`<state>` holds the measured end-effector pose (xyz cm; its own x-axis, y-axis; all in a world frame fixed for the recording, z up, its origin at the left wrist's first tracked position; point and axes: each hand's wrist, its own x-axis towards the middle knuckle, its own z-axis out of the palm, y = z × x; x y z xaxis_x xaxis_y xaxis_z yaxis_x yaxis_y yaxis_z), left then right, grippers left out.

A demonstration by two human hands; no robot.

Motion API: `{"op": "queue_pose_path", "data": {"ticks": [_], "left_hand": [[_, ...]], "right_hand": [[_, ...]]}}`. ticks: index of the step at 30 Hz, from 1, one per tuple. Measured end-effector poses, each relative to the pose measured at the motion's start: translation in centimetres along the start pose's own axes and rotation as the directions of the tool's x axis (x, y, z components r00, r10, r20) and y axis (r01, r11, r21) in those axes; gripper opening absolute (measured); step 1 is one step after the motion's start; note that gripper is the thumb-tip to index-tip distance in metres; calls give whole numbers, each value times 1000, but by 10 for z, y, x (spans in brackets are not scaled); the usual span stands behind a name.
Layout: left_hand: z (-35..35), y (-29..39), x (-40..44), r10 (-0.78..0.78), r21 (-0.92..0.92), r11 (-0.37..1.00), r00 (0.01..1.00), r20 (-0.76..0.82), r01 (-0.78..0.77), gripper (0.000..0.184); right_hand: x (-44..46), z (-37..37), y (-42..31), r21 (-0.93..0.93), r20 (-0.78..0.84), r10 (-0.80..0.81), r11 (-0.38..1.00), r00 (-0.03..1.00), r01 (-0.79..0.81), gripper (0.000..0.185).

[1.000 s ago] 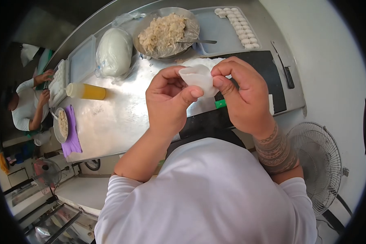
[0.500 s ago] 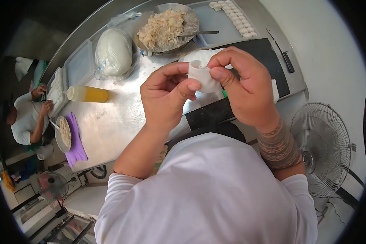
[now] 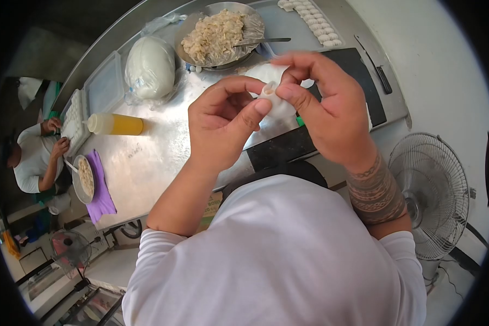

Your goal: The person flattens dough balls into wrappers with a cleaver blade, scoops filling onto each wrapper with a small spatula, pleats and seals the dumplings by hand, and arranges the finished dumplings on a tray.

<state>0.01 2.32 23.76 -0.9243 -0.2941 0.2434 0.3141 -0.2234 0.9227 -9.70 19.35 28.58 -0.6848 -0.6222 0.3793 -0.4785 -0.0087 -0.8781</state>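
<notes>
A small white dough wrapper point(image 3: 280, 107), its top edge gathered around a little opening, is pinched between both hands. My left hand point(image 3: 228, 117) grips its left side with thumb and forefinger. On its right side, the thumb and forefinger of my right hand point(image 3: 331, 108) press the edge together. Behind the hands lies a white sheet or dough piece point(image 3: 265, 71), partly hidden, on the black mat point(image 3: 282, 145). Beyond it stands a metal bowl point(image 3: 183, 50) of pale chunky filling point(image 3: 214, 35), with a metal utensil point(image 3: 263, 41) across its rim.
Behind are a tray point(image 3: 293, 38) of shaped dumplings point(image 3: 312, 23) and bagged dough point(image 3: 149, 68). A yellow bottle point(image 3: 115, 124), purple cloth point(image 3: 102, 190) and filling bowl point(image 3: 83, 179) are left, near a co-worker point(image 3: 35, 160). A knife point(image 3: 383, 79) and fan point(image 3: 429, 195) are right.
The wrapper's wide open top has been drawn together into a small opening. Both hands have come closer around it. The view has shifted slightly.
</notes>
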Motion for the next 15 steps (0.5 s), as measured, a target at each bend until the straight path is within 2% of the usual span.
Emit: {"op": "queue_pose_path", "data": {"ticks": [2,5,8,11,14,15], "left_hand": [[5,1,4,20,-45,999,1000,20,-19,22],[17,0,11,51,-27,998,999,-5,-51,20],[26,-7,12,92,-20,995,994,-58,-93,18],[31,-7,14,12,84,996,999,-36,-9,16],[39,-11,23,49,18,999,999,-4,-49,15],[43,-13,25,57,16,998,998,-14,-57,14]], "right_hand": [[2,-5,0,72,27,54,996,998,-56,11],[7,-20,6,-21,118,-23,999,993,26,11],[8,-28,9,-90,89,-83,992,993,91,10],[9,-36,15,-83,59,-157,983,986,162,9],[7,-40,16,36,26,-59,998,998,58,9],[8,-46,19,-18,66,-92,995,994,93,8]]}}
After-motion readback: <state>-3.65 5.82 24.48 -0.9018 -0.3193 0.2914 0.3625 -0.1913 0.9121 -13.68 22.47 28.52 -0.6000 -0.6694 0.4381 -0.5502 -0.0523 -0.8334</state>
